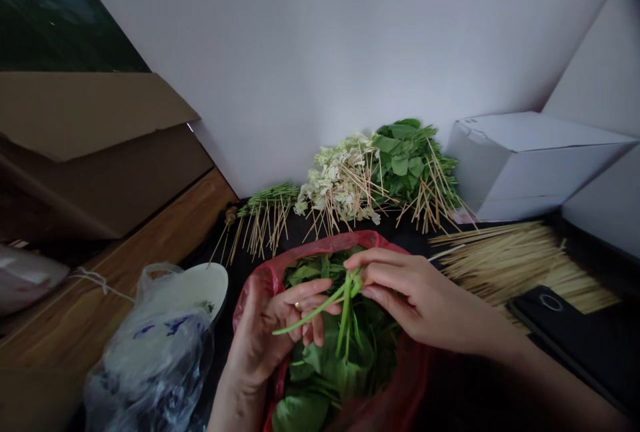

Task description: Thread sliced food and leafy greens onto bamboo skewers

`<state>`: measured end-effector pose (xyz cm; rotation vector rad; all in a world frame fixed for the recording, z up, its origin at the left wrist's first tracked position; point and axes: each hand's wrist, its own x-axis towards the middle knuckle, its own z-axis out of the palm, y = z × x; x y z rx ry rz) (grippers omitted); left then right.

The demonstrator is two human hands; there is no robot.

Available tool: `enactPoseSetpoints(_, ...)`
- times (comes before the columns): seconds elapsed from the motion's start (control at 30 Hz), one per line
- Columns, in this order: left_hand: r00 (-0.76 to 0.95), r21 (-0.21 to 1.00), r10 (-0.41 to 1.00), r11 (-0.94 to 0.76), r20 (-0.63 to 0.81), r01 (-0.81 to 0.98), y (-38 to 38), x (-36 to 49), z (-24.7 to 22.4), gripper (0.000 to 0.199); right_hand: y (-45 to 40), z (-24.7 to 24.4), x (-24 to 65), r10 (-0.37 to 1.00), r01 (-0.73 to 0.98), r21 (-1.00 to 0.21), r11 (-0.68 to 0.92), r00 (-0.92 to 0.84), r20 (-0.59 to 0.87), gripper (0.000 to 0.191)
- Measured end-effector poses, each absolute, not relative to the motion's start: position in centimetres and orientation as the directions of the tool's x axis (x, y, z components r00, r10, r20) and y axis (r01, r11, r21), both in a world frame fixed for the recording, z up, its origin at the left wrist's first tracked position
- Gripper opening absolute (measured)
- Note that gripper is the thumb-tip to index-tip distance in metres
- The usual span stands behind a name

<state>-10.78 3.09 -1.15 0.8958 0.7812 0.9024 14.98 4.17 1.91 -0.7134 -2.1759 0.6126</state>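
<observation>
Over a red plastic bag [345,240] of leafy greens [325,365], my right hand [395,289] pinches a folded bundle of green stems [349,292] between thumb and fingers. My left hand [285,319], wearing a ring, is beside it on the left, palm up with its fingers apart. One long stem from the bundle crosses in front of the left fingers. Leaves hang below the bundle into the bag's mouth.
Skewered green stems [270,199], pale leaves [340,179] and dark greens [407,159] lie along the wall. Bare skewers [520,265] and a phone [560,325] are right; a white bowl [213,282], clear bag [155,359] and cardboard box [100,172] left; a white box [525,165] back right.
</observation>
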Motion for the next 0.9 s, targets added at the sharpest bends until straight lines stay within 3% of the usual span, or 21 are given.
enactPoseSetpoints(0.17, 0.438, 0.946, 0.881, 0.274, -0.176, -0.172, 3.0, -9.9, -1.5, 0.045, 3.7, 2.0, 14.6, 0.639, 0.296, -0.618, 0.729, -0.618, 0.457, 0.020)
enactPoseSetpoints(0.27, 0.444, 0.963, 0.878, 0.248, -0.177, -0.106, 2.8, -9.2, -1.6, 0.031, 3.5, 2.0, 14.4, 0.640, 0.304, -0.615, 0.728, -0.623, 0.449, 0.021)
enactPoseSetpoints(0.4, 0.385, 0.969, 0.913, 0.206, -0.139, -0.138, 2.8, -9.1, -1.8, 0.026, 3.7, 1.9, 14.6, 0.649, 0.301, -0.609, 0.734, -0.576, 0.497, 0.019)
enactPoseSetpoints(0.67, 0.232, 0.914, 0.972, 0.127, -0.037, -0.386, 3.2, -8.8, -2.7, 0.014, 4.3, 2.0, 15.3, 0.666, 0.325, -0.590, 0.739, -0.486, 0.566, 0.019)
enactPoseSetpoints(0.9, 0.182, 0.920, 0.981, 0.134, -0.070, -0.369, 3.5, -8.8, -2.8, 0.027, 4.8, 1.3, 15.1, 0.708, 0.312, -0.653, 0.690, -0.478, 0.520, 0.017)
